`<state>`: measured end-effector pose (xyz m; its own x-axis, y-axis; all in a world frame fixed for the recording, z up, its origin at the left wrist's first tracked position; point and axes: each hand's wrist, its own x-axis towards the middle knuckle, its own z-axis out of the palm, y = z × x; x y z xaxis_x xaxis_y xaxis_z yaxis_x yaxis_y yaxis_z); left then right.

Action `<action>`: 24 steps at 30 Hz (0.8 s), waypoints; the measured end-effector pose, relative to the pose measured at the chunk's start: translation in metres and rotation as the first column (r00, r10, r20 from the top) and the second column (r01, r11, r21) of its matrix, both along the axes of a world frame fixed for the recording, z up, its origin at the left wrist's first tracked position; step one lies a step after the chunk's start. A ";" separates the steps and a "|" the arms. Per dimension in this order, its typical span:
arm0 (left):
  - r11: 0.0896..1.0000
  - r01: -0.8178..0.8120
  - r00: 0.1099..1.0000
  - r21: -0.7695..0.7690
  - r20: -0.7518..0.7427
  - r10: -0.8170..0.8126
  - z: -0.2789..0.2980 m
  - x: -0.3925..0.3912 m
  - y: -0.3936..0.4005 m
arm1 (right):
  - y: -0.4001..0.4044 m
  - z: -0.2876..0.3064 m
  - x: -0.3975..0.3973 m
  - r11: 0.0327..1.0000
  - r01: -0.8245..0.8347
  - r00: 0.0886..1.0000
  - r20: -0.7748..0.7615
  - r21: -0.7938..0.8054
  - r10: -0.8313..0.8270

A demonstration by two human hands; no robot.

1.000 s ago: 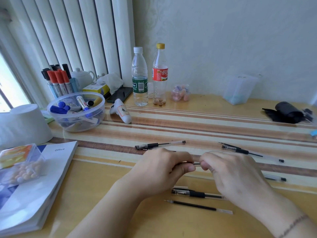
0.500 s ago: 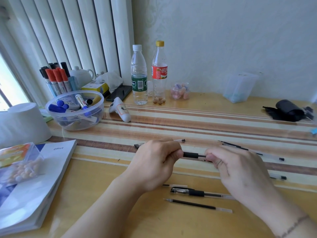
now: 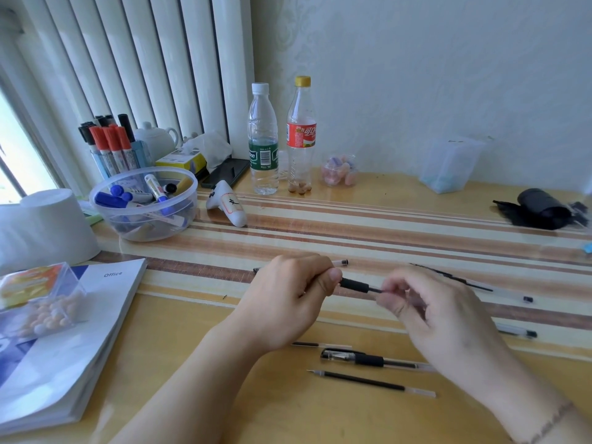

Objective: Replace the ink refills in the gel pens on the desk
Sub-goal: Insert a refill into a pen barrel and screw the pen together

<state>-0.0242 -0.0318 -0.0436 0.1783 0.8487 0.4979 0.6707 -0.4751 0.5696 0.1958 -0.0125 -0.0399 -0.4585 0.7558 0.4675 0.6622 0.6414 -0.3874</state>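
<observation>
Left hand [image 3: 288,299] clamped around pen [image 3: 354,285] barrel; right hand [image 3: 432,309] pinching its tip, blurred, above desk [image 3: 224,395].

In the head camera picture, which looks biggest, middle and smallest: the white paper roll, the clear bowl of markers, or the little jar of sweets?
1. White paper roll, though it sits nearest the camera.
2. Clear bowl of markers, not much smaller.
3. Jar of sweets, clearly smallest, though farthest away.

"Office" on booklet [image 3: 64,341], red bottle label [image 3: 301,135] probably Chinese
</observation>
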 end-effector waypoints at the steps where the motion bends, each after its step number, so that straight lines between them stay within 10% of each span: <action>1: 1.000 -0.002 1.000 -0.002 0.001 0.002 0.000 0.000 0.000 | 0.000 0.001 0.000 0.999 0.013 1.000 -0.011 -0.032 -0.014; 16: 0.978 -0.159 0.955 -0.132 0.231 0.186 0.018 -0.035 0.001 | 0.024 0.007 0.028 0.958 0.220 0.973 0.108 -0.184 -0.203; 24: 0.988 0.006 0.976 -0.155 0.216 0.027 0.019 -0.018 -0.004 | 0.004 0.016 0.009 0.957 -0.050 0.944 -0.327 -0.285 -0.048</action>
<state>-0.0420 -0.0354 -0.0246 0.0712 0.9192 0.3874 0.5279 -0.3642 0.7673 0.2043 -0.0087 -0.0234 -0.3178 0.8791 0.3552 0.4668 0.4712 -0.7484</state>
